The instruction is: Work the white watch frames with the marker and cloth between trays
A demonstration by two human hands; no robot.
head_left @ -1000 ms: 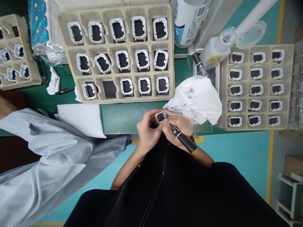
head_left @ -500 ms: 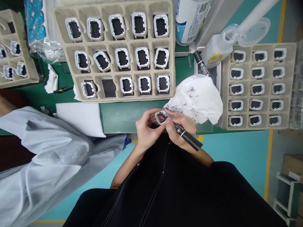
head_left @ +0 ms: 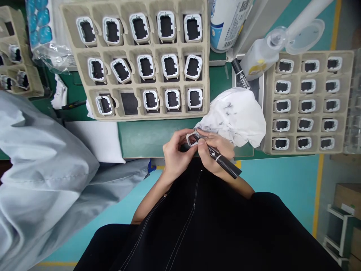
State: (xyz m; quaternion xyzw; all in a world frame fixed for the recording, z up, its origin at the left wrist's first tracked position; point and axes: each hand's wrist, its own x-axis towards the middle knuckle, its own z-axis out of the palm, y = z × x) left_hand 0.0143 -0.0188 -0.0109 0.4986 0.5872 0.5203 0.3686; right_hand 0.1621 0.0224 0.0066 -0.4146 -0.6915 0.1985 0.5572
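Observation:
Between the fingers and thumb of my left hand (head_left: 178, 153) is a small silver watch-case frame (head_left: 190, 139), held near the table's front edge. My right hand (head_left: 216, 149) grips a black marker pen (head_left: 225, 164), its tip end pointing into or against the frame; the exact contact is too small to tell. Both hands meet at the frame. Just beyond them, a crumpled white cloth (head_left: 239, 114) with dark smudges lies on the green table. Behind my hands, a pulp tray (head_left: 126, 119) carries several similar frames, one in each pocket except one in the front row.
To the right stands a second tray (head_left: 267, 130) of frames. A pump bottle (head_left: 258, 56), another marker (head_left: 240, 73) and a white-and-blue container (head_left: 227, 24) stand behind the cloth. White sheets (head_left: 94, 143) lie left. A co-worker's grey sleeve (head_left: 42, 150) reaches in at the left.
The co-worker's sleeve has moved further over the table at the left. My right hand's marker has shifted slightly against the frame; my hands stay almost in place.

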